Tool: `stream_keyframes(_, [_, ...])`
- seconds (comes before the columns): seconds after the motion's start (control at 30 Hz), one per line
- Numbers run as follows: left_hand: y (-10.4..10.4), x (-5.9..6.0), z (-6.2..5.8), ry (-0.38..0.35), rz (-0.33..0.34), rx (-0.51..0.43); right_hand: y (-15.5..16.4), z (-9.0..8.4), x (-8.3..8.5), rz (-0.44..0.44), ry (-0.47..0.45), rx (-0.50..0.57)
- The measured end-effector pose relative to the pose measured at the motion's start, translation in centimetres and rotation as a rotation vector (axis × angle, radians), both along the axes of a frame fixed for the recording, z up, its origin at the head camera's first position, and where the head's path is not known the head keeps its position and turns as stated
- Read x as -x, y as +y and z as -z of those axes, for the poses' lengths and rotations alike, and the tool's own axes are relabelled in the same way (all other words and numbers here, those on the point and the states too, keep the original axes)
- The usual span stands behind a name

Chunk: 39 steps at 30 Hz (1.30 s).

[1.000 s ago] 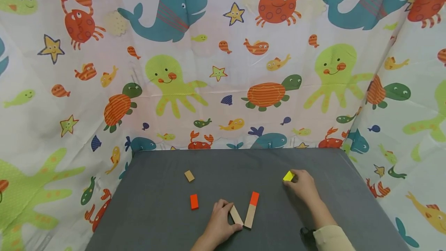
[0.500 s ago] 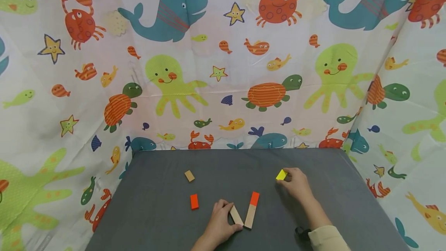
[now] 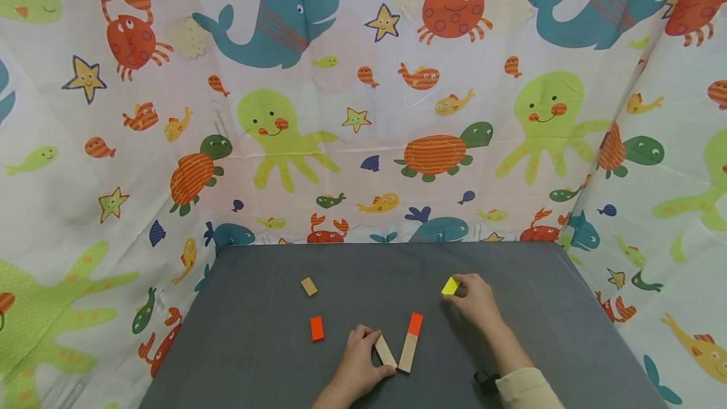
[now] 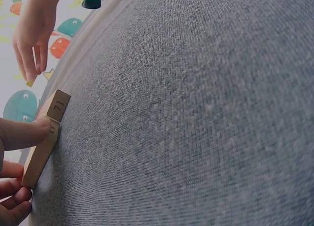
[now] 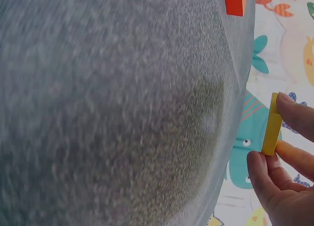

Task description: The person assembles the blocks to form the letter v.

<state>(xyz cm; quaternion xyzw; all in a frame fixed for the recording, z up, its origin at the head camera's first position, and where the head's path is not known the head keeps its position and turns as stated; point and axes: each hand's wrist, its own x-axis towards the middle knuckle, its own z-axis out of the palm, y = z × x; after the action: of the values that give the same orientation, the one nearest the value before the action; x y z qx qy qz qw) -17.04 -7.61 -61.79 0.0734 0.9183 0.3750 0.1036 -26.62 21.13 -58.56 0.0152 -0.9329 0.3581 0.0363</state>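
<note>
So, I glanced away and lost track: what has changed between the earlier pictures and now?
The right hand, pinching the yellow block, moved leftward in the head view. Nothing was taken hold of or let go. The left hand stayed on its wooden block; the red-and-wood strip, lone red block and small tan block also stayed put.

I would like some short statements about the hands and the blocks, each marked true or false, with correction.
1. The right hand holds a yellow block. True.
2. The left hand holds nothing. False: it holds a wooden block.
3. The lone red block lies left of the left hand. True.
4. The small tan block lies nearer to the person than the lone red block. False: it lies farther away.
</note>
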Motion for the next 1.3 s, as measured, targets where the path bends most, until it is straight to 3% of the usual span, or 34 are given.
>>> stream_keyframes(1.3, [0.0,0.0,-0.2,0.005,-0.006,0.009,-3.8,1.1,0.5,-0.071,-0.021,0.018])
